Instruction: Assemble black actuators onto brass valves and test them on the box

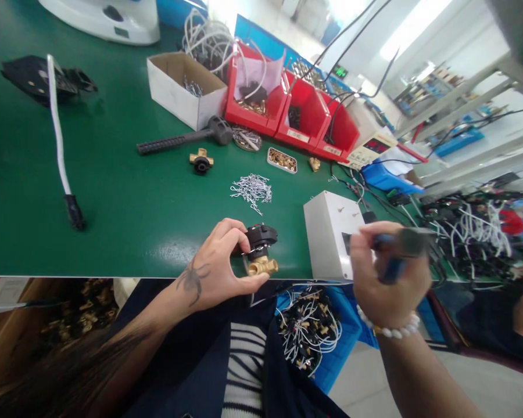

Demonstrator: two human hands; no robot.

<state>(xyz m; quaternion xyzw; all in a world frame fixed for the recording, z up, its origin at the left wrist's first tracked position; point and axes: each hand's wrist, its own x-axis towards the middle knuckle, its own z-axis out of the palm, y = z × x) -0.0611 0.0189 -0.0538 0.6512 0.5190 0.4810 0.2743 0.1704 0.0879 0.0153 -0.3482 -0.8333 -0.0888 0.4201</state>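
Observation:
My left hand (220,264) is closed on a brass valve with a black cap (260,251), held at the near edge of the green table (126,197). My right hand (386,278) grips a blue-handled tool (396,249) to the right of the valve, in front of a white box (329,232). The tool is blurred. A pile of small wire clips (251,190) lies just beyond the valve. Another brass valve part (201,160) rests further back.
Red bins (305,116) and a cardboard box (183,87) line the far side, beside a black mallet (187,138) and a tray of brass fittings (281,160). A blue bin of wired valves (309,334) sits below the table edge. A white cable (58,139) lies left. A meter (372,148) stands right.

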